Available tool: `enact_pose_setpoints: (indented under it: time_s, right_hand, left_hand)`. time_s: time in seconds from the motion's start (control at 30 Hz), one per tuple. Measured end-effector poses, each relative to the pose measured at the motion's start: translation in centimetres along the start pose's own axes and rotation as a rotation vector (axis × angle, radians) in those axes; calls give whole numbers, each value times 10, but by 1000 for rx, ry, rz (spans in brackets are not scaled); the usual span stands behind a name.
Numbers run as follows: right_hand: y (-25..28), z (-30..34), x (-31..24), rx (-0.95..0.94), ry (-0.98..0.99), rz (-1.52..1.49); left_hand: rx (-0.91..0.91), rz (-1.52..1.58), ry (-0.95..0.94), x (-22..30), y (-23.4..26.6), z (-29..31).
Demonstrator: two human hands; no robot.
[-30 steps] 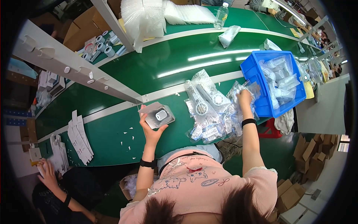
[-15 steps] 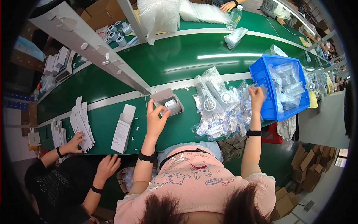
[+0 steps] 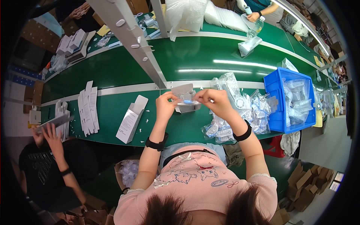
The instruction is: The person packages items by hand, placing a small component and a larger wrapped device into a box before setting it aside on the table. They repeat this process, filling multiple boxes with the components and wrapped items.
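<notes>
Packet (image 3: 187,102), clear with a patch of blue, is stretched between two hands over an open box (image 3: 186,109) on a green table (image 3: 108,112). The left hand (image 3: 164,107) pinches its left end, fingers curled nearly closed; the right hand (image 3: 217,102) grips the right end, fingertips drawn together. Bagged parts (image 3: 234,123) crowd the right side, near a blue bin (image 3: 274,99). To the left sits a white carton (image 3: 131,120), with flat cartons (image 3: 88,110) farther left, near a co-worker's raised hand (image 3: 53,139).
</notes>
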State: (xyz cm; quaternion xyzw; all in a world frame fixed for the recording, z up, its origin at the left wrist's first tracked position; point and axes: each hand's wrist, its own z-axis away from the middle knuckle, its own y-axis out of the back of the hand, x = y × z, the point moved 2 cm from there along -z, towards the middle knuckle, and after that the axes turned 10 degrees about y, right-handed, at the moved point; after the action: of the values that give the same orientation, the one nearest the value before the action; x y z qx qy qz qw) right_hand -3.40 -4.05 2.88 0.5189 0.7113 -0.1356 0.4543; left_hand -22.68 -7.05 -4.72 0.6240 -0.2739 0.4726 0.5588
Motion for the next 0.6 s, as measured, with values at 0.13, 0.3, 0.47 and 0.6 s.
enact_pose_setpoints:
  time_s: [0.13, 0.3, 0.47, 0.6]
  right_hand:
    - [-11, -7, 8, -292, 135, 163]
    - [-13, -11, 15, -493, 236, 297]
    - [-31, -8, 15, -575, 489, 630]
    - [-48, 9, 12, -679, 264, 735]
  left_hand:
    - [-55, 39, 36, -3, 2, -3]
    - [-135, 192, 90, -3, 4, -4]
    - [-150, 193, 111, -9, 1, -6]
    - [-71, 190, 88, -20, -2, -3]
